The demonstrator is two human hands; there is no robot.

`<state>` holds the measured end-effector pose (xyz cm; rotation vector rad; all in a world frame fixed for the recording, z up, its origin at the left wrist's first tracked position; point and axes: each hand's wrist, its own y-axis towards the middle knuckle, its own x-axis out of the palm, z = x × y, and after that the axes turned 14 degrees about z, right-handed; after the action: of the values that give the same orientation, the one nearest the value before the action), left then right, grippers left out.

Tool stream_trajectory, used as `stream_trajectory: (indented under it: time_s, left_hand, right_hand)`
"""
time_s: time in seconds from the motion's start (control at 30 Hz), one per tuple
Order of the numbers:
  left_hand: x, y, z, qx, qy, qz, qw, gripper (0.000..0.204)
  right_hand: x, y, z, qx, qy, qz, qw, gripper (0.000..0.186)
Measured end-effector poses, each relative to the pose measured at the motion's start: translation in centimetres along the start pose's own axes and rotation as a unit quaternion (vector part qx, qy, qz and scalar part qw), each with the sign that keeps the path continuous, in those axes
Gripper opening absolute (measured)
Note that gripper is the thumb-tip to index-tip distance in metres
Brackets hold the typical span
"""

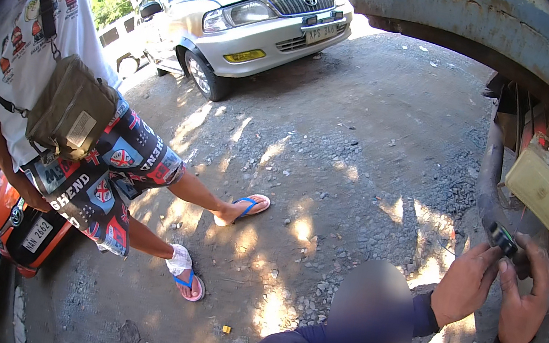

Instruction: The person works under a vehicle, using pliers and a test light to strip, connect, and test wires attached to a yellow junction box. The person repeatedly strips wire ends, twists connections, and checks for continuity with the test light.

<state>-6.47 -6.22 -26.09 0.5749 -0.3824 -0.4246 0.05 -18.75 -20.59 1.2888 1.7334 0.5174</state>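
Both my hands are raised at the right, in dark navy sleeves, around a small black disc-like roll of tape (504, 240). My left hand (466, 286) has its fingers closed on the near side of the roll. My right hand (527, 292) grips it from the other side, thumb pointing up and fingers bent. Just above them a cream rectangular lamp housing (541, 188) hangs tilted by thin wires under a vehicle's body. A blurred oval patch hides part of my left arm.
A rusty blue-grey body panel (470, 23) overhangs at upper right, with a pipe (492, 174) beneath. At left stands a person (52, 79) in patterned shorts and flip-flops. A silver car (255, 21) is parked ahead, an orange car (22, 221) at left. A small yellow object (226, 329) lies on the gravel.
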Motion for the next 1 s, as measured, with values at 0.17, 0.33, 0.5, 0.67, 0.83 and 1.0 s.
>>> stream_trajectory:
  time_s: [0.17, 0.33, 0.5, 0.67, 0.83, 1.0]
  left_hand:
    - [0.2, 1.3, -1.0, -0.206, -0.070, -0.076, 0.973, 0.045]
    - [-0.3, 2.6, -2.2, -0.334, -0.191, -0.133, 0.913, 0.044]
    - [-0.4, 1.8, -1.0, -0.035, -0.026, -0.021, 0.999, 0.024]
    - [0.4, 0.7, 0.3, 0.007, 0.019, -0.010, 1.000, 0.023]
    - [0.8, 2.2, -0.8, -0.241, -0.075, -0.093, 0.963, 0.043]
    - [-0.2, 3.5, -1.1, -0.246, -0.119, -0.132, 0.953, 0.046]
  right_hand:
    - [0.7, 0.4, 1.2, 0.017, 0.004, 0.025, 1.000, 0.044]
    - [2.4, 0.1, 3.9, -0.017, -0.094, 0.001, 0.995, 0.045]
    - [0.5, 0.7, 3.9, 0.090, -0.020, 0.042, 0.995, 0.036]
    - [-0.5, 0.5, 3.3, 0.064, 0.138, 0.005, 0.988, 0.049]
    - [1.3, 0.3, 4.6, 0.107, 0.090, 0.009, 0.990, 0.057]
    - [2.3, 0.0, 4.7, 0.073, -0.067, -0.025, 0.995, 0.046]
